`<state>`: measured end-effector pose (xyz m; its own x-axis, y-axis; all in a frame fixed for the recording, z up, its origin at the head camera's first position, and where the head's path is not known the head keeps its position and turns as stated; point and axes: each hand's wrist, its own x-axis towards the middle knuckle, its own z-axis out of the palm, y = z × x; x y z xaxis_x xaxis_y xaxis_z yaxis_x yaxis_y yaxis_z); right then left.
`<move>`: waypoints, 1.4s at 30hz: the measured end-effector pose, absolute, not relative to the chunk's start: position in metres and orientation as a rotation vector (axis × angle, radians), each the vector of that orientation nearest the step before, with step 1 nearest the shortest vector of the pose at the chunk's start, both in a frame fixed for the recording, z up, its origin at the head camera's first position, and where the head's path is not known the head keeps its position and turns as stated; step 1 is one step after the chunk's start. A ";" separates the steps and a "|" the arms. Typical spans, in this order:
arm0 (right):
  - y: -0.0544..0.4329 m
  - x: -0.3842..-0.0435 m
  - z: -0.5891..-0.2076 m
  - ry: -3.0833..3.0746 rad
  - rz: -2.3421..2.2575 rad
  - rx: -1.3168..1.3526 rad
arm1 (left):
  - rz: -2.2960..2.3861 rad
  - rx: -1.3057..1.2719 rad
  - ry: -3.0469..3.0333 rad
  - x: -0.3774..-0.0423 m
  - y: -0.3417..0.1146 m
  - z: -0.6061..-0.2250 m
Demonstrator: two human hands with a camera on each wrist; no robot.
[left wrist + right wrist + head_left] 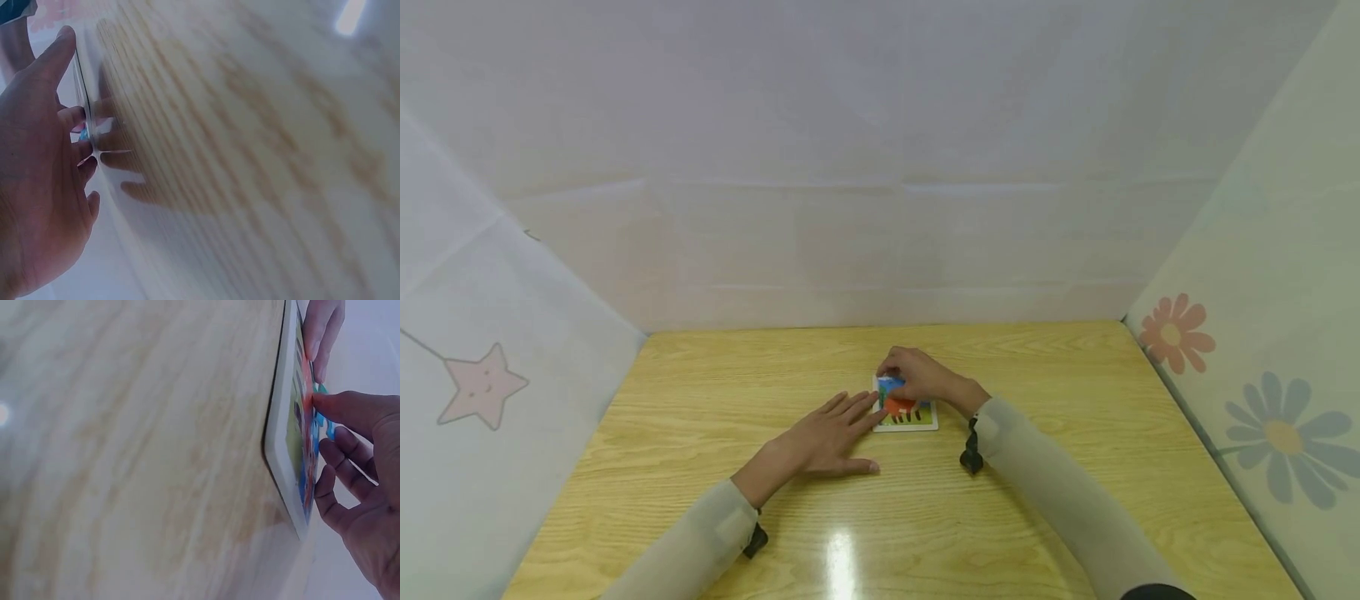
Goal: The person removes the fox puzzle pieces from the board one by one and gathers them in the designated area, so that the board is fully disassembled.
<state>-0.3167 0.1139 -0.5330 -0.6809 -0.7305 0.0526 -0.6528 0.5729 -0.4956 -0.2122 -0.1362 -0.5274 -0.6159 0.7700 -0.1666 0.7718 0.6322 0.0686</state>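
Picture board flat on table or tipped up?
Flat: in the right wrist view, the visible edges of the picture board lie along the tabletop.

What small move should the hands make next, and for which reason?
Perhaps press the left hand firmly on the picture board to steady it: that hand touches the board's left side, while the right hand has its thumb on the picture, beside a blue piece that seems raised. Whether it is pinched is unclear.
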 end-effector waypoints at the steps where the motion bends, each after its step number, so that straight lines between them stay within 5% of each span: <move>1: 0.114 -0.317 -0.534 2.650 -0.744 -1.171 | -0.017 1.273 2.672 -0.212 -0.136 -0.527; 42: 0.127 -0.308 -0.543 2.595 -1.070 -1.127 | -0.022 1.270 2.669 -0.214 -0.137 -0.531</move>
<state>-0.3085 0.1268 -0.5426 -0.7164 -0.6784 0.1629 -0.5962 0.4740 -0.6481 -0.2142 -0.1372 -0.5310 -0.6168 0.7678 -0.1733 0.7705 0.6340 0.0659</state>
